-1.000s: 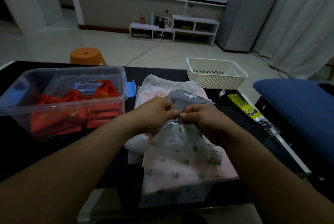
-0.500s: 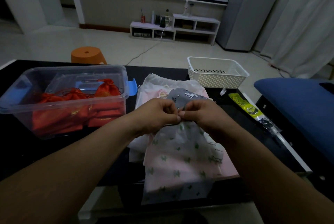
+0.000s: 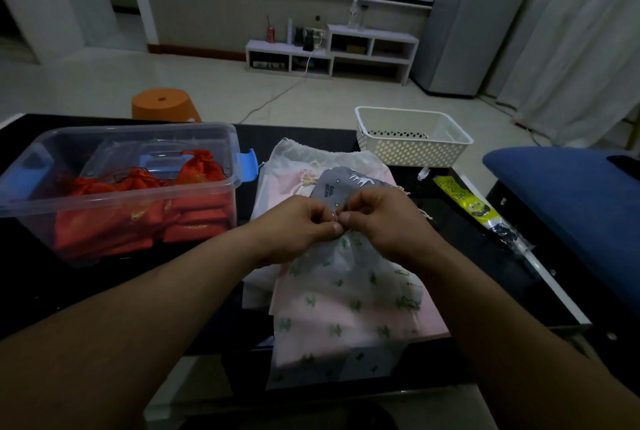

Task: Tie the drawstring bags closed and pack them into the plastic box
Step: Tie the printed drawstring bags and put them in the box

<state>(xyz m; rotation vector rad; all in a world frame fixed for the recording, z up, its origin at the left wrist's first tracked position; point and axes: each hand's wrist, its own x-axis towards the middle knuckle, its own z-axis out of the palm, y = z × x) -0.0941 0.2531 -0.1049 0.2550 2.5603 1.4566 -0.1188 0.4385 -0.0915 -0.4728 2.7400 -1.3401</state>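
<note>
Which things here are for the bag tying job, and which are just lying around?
For the job: cactus bag, pinched at its top by left hand and right hand; grey bag; clear plastic box; red bags inside it.
Just lying about: white basket; yellow packet; orange stool.

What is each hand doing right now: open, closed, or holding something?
Left hand: closed, pinching the gathered top of the cactus-print bag.
Right hand: closed, pinching the same bag's top.
</note>
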